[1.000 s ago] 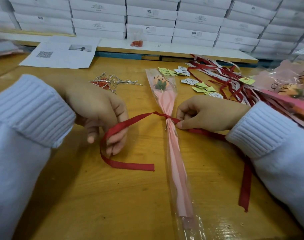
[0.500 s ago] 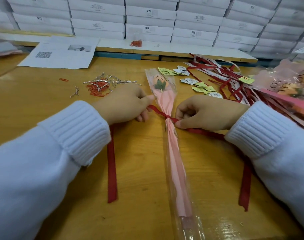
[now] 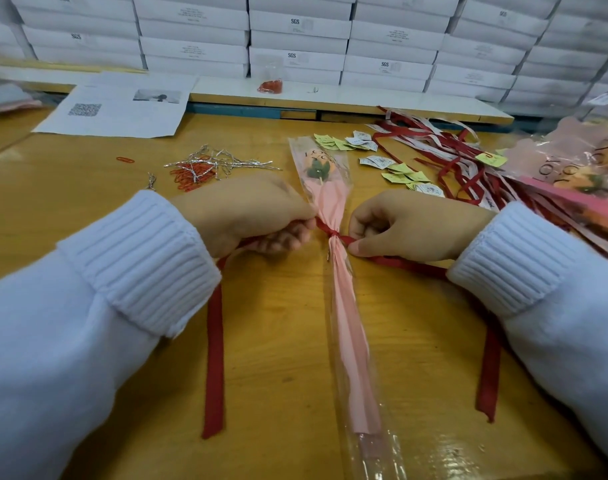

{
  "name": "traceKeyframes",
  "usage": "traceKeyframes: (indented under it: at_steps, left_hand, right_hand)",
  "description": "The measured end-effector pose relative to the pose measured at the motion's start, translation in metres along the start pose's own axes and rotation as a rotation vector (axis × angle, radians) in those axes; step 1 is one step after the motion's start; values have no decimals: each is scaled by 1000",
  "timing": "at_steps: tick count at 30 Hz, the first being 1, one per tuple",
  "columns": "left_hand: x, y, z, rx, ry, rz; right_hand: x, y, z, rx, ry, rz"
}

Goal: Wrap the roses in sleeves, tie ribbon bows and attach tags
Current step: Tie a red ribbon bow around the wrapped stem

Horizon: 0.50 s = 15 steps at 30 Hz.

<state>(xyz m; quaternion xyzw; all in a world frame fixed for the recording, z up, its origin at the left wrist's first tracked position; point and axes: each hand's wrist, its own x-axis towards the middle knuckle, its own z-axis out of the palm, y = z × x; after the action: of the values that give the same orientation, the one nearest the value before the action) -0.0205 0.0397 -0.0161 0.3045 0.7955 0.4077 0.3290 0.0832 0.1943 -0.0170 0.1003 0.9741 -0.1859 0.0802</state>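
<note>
Head view: left hand (image 3: 254,216) and right hand (image 3: 409,226) each pinch the soft red fabric ribbon (image 3: 214,341).
I'd hold beside the knot (image 3: 333,233), nine and three o'clock; it looks slippery.

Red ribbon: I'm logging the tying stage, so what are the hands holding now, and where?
The left hand and right hand each pinch the red ribbon close beside its knot on the sleeved rose, one strand per grip.

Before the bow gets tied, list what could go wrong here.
The left hand and right hand both pinch the red ribbon beside its knot: a hard tug may crumple the wrapped rose. No bow yet; releasing could slacken the knot. Its long ends might snag under the cuffs.
</note>
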Motion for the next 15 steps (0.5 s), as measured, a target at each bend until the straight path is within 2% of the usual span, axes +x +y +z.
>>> traceKeyframes:
  at_steps: [2, 6, 10, 15]
  left_hand:
    - [-2, -2, 3, -112, -7, 95]
    - [1, -8, 10, -153, 70, 250]
    - [5, -13, 18, -152, 131, 322]
    - [6, -16, 19, -174, 122, 371]
  right_hand:
    - [0, 0, 0, 8, 0, 4]
    - [0, 0, 0, 14, 5, 5]
    - [-1, 0, -1, 15, -4, -7]
    - [-2, 0, -1, 74, -13, -25]
